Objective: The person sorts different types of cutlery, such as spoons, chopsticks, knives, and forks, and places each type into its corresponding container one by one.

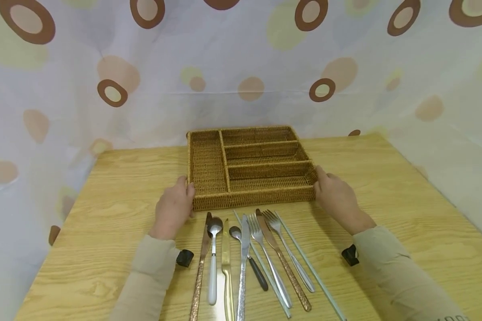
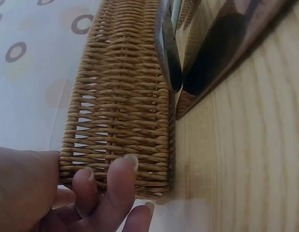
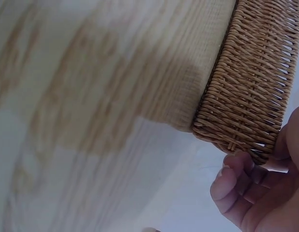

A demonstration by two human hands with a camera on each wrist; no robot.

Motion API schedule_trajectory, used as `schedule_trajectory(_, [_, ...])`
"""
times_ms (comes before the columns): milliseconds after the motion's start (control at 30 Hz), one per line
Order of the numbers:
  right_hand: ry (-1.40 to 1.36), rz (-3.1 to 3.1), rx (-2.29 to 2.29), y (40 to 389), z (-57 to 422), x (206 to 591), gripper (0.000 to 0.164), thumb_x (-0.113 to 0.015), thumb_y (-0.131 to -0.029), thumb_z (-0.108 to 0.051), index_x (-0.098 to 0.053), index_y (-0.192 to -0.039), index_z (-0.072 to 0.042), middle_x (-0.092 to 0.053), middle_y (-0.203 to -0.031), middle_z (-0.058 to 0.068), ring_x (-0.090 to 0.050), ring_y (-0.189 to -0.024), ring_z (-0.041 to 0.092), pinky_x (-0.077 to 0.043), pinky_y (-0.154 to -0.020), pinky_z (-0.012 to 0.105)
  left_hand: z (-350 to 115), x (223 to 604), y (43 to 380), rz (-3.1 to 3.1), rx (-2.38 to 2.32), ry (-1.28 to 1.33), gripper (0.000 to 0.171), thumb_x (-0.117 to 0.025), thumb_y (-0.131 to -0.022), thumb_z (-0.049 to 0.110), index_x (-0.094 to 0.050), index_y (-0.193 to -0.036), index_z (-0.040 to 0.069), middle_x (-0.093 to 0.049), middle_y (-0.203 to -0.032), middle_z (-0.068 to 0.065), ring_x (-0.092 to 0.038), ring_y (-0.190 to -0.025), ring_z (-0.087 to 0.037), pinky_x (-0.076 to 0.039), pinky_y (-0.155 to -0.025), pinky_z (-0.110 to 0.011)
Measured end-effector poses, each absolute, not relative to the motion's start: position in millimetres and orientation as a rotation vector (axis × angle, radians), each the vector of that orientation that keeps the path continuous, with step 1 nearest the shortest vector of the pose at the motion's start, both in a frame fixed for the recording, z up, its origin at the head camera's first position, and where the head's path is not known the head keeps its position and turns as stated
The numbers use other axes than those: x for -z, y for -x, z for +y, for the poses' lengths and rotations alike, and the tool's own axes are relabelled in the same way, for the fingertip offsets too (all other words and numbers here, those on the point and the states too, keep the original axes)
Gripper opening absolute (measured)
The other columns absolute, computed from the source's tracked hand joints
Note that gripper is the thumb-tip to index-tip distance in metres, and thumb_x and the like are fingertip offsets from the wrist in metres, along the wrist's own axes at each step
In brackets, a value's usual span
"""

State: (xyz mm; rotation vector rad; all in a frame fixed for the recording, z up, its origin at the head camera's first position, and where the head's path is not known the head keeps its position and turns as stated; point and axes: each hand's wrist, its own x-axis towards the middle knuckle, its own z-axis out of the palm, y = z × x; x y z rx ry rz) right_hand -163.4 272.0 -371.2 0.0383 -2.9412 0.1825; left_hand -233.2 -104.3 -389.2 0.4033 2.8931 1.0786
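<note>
Tray [image 1: 251,197] mid-frame, between both hands, seemingly longest left-to-right. Left hand [image 1: 172,207] has fingers curled, gripping its lower-left corner; right hand [image 1: 338,198] likewise at lower-right. Neither hand clearly nearer. Cutlery [image 1: 257,273] just below, lengths running toward bottom of frame.

Pale cloth backdrop [image 1: 233,58] behind and both sides, brown-circle print; light wood-grain table [image 1: 120,196].
</note>
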Motion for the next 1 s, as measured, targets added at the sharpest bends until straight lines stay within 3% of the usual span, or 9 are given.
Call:
schedule_trajectory(200, [-0.001, -2.957, -0.259, 165, 272, 373, 0.044, -0.031, -0.094, -0.009, -0.030, -0.135, 0.007, -0.056, -0.085, 0.021, -0.039, -0.050, 0.018, -0.034, -0.037, 0.026, -102, 391, 235, 2.915, -1.041, -0.444, 0.046, -0.029, -0.101, 0.026, -0.028, -0.137, -0.003, -0.054, -0.057, -0.006, -0.053, -0.042, -0.011, -0.042, -0.037, -0.031])
schedule_trajectory(333, [-0.010, -2.981, -0.350, 165, 274, 372, 0.045, -0.028, -0.094, -0.008, -0.027, -0.136, 0.007, -0.054, -0.080, 0.018, -0.039, -0.054, 0.020, -0.036, -0.041, 0.030, -102, 393, 235, 2.930, -1.006, -0.472, 0.045, -0.027, -0.101, 0.024, -0.028, -0.135, -0.006, -0.055, -0.055, -0.004, -0.051, -0.040, -0.011, -0.042, -0.036, -0.029])
schedule_trajectory(433, [0.024, -3.011, -0.501, 159, 272, 367, 0.047, -0.025, -0.099, -0.016, -0.019, -0.140, 0.005, -0.055, -0.099, 0.027, -0.051, -0.072, 0.030, -0.045, -0.057, 0.041, -102, 392, 234, 2.926, -0.990, -0.468, 0.045, -0.027, -0.101, 0.024, -0.027, -0.136, -0.006, -0.055, -0.054, -0.003, -0.051, -0.040, -0.012, -0.041, -0.035, -0.029])
schedule_trajectory(567, [0.038, -3.012, -0.570, 141, 264, 362, 0.055, -0.031, -0.100, -0.026, -0.009, -0.144, -0.002, -0.037, -0.123, 0.034, -0.051, -0.081, 0.033, -0.044, -0.061, 0.043, -103, 392, 234, 2.908, -0.987, -0.447, 0.046, -0.027, -0.102, 0.024, -0.026, -0.137, -0.004, -0.054, -0.054, -0.004, -0.051, -0.040, -0.012, -0.041, -0.035, -0.029])
schedule_trajectory(633, [0.033, -3.001, -0.565, 129, 258, 362, 0.058, -0.036, -0.098, -0.028, -0.009, -0.144, -0.004, -0.036, -0.117, 0.031, -0.047, -0.069, 0.026, -0.041, -0.050, 0.036, -103, 391, 234, 2.897, -0.992, -0.446, 0.046, -0.027, -0.102, 0.024, -0.024, -0.138, -0.004, -0.054, -0.055, -0.005, -0.052, -0.041, -0.012, -0.041, -0.036, -0.030])
schedule_trajectory(733, [-0.011, -3.014, -0.543, 110, 246, 363, 0.053, -0.041, -0.098, -0.029, -0.022, -0.139, -0.001, -0.040, -0.110, 0.026, -0.046, -0.066, 0.021, -0.041, -0.048, 0.031, -103, 390, 235, 2.878, -1.008, -0.443, 0.048, -0.026, -0.102, 0.025, -0.022, -0.139, -0.005, -0.054, -0.056, -0.006, -0.052, -0.042, -0.013, -0.042, -0.037, -0.030])
schedule_trajectory(867, [-0.085, -3.116, -0.556, 88, 231, 366, 0.029, -0.046, -0.096, -0.028, -0.050, -0.112, -0.004, -0.052, -0.088, 0.009, -0.048, -0.067, 0.015, -0.042, -0.052, 0.030, -103, 389, 236, 2.862, -1.013, -0.436, 0.049, -0.024, -0.102, 0.026, -0.020, -0.139, -0.005, -0.054, -0.058, -0.008, -0.053, -0.042, -0.014, -0.043, -0.039, -0.031])
schedule_trajectory(1000, [-0.175, -3.281, -0.595, 70, 219, 372, 0.023, -0.050, -0.095, -0.035, -0.055, -0.087, -0.014, -0.049, -0.064, -0.006, -0.043, -0.053, 0.009, -0.040, -0.046, 0.026, -103, 389, 236, 2.875, -0.999, -0.444, 0.048, -0.024, -0.102, 0.025, -0.021, -0.139, -0.006, -0.054, -0.058, -0.007, -0.053, -0.042, -0.013, -0.043, -0.038, -0.031])
